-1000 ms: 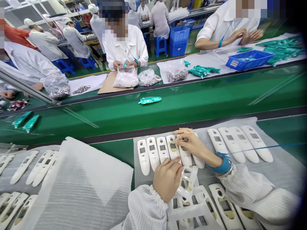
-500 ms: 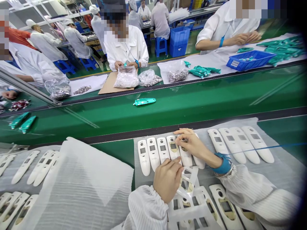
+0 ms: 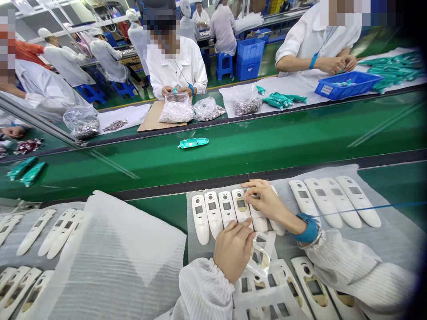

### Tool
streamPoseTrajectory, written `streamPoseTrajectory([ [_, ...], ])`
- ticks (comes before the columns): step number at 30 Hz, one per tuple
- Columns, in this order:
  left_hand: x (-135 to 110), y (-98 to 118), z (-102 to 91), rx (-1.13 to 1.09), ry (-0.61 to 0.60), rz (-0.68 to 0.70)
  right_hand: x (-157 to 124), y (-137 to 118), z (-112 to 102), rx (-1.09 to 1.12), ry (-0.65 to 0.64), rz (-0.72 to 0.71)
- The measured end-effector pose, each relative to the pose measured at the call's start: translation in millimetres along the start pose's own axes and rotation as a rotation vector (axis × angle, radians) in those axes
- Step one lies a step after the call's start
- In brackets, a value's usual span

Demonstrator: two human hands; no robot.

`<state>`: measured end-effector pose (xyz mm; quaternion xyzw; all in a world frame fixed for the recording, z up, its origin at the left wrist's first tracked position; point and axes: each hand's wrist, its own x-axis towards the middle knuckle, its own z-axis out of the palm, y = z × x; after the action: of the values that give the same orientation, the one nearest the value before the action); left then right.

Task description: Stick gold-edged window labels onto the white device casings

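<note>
A row of white plastic device housings (image 3: 200,222) with small screen windows lies on a pale foam sheet before me. On the fourth, a yellowish adhesive label (image 3: 240,205) surrounds the window. My right hand (image 3: 265,202), with a blue wrist strap (image 3: 308,227), pinches at the right edge of this label, thumb and index finger together. Lower down, my left hand (image 3: 231,253) steadies the bottom of the same housing with its fingertips. A clear backing sheet (image 3: 267,249) with cut-outs is held at the left thumb. The exact grip under both hands is partly hidden.
More housings (image 3: 358,204) lie at right and several at far left. A folded white foam sheet (image 3: 113,266) sits left of my hands. Beyond runs a green conveyor (image 3: 267,138) bearing a teal shell (image 3: 193,143). Co-workers sit opposite, near a blue bin (image 3: 347,84).
The teal shells on the conveyor have slid a little left. A co-worker's hands at the upper right have shifted. My own hands stay in almost the same place.
</note>
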<state>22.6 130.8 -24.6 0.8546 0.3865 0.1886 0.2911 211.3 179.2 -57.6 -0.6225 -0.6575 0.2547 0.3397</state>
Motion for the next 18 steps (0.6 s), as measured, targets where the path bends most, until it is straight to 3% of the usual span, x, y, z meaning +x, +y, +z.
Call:
streamPoseTrajectory([
  [4, 0, 0, 0.2, -0.012, -0.008, -0.014, -6, -6, -1, -0.069, 0.051, -0.076],
  [10, 0, -1, 0.8, -0.039, -0.029, -0.040, -21, -21, -6, -0.453, 0.112, -0.388],
  [18, 1, 1, -0.7, -0.062, -0.060, -0.084, -26, -17, -14, -0.454, 0.087, -0.384],
])
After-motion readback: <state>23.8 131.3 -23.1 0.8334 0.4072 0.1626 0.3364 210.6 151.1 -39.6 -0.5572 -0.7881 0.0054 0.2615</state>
